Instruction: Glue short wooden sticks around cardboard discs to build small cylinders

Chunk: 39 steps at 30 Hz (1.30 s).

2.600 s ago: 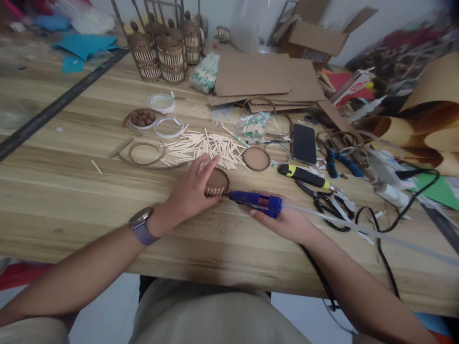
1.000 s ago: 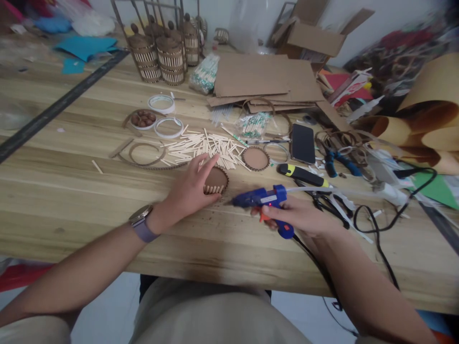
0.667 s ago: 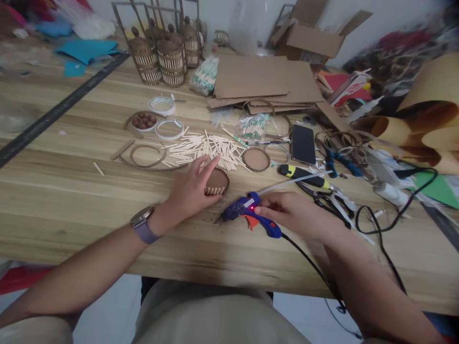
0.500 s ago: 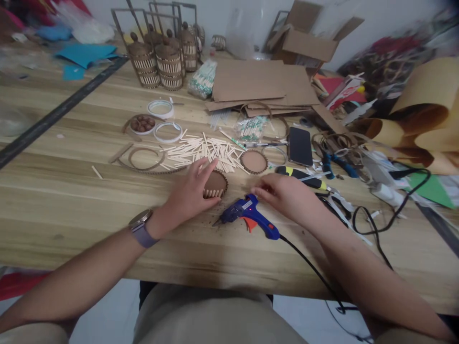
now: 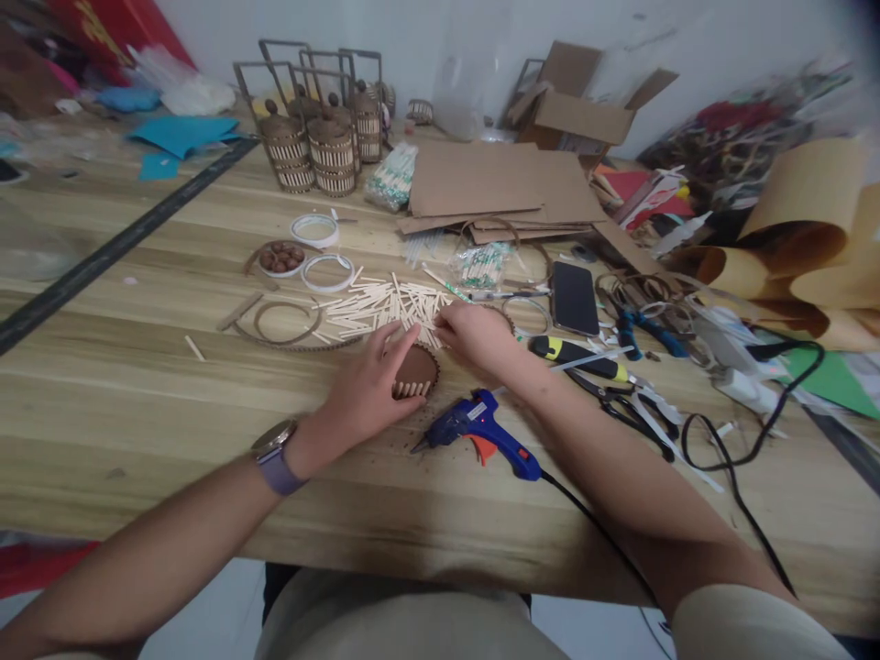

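We list: one left hand, thumb and fingers spread apart; at its right, beside the thumb, one brown disc with short upright sticks along its near edge. One right hand, at the loose stick pile's right edge; its grip we cannot tell. One blue glue gun, lying nearer us than both hands' fingertips.

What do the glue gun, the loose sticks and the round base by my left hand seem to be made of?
Glue gun: probably hard plastic, smooth, judging by its molded, solid blue body.
Loose sticks: likely bare wood, given their pale color and straight, thin shape.
Round base: perhaps cardboard, matte brown like the sheets behind, though I can't be certain.
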{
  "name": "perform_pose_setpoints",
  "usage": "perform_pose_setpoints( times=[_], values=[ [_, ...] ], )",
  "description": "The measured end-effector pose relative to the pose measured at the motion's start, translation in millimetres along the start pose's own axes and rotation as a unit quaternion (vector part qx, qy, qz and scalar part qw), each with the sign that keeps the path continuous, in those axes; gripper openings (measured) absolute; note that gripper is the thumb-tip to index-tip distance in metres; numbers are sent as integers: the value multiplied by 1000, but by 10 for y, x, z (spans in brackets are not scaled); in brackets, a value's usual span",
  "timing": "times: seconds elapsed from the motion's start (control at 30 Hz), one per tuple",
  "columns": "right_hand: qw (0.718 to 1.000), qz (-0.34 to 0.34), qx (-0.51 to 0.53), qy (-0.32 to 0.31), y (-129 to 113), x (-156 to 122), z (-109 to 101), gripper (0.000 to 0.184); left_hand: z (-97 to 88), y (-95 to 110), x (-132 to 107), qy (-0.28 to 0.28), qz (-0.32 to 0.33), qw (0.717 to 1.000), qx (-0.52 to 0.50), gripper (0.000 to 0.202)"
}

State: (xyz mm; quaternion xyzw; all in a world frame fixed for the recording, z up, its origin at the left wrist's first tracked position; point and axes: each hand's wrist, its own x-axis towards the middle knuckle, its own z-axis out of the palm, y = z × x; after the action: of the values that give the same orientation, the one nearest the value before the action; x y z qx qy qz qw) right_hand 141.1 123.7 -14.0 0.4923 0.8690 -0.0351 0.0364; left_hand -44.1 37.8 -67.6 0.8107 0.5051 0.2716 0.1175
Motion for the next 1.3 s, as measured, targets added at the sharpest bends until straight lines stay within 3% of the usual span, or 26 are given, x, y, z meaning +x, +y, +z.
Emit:
perform_pose_setpoints(
  times=[0.4, 0.5, 0.57, 0.67, 0.77, 0.83, 1.13, 1.3],
  values=[
    [999, -11, -14, 27, -6, -41, 54, 28, -31, 30, 12, -11, -10, 1000, -1, 88],
    [997, -9, 65, 42, 61, -103, 31, 21, -33, 31, 12, -12, -14, 1000, 0, 88],
    [979, -13, 197, 50, 123, -175, 24, 19, -29, 31, 13, -11, -14, 1000, -1, 89],
    [919, -39, 392, 12, 169, -310, 20, 32, -22, 32, 15, -6, -12, 1000, -2, 89],
    [871, -63, 482, -70, 124, -430, -8, 28, -17, 28, 18, -1, -11, 1000, 0, 89],
    [863, -65, 488, -109, 67, -482, -38, 18, -12, 20, 19, 2, -7, 1000, -1, 89],
    [935, -65, 336, -97, -56, -516, -20, 4, -3, -1, 18, 8, 7, 1000, -11, 90],
    [963, -79, 242, -90, -130, -551, -87, 10, -18, 18, 19, 2, -1, 1000, -6, 88]
  ],
)
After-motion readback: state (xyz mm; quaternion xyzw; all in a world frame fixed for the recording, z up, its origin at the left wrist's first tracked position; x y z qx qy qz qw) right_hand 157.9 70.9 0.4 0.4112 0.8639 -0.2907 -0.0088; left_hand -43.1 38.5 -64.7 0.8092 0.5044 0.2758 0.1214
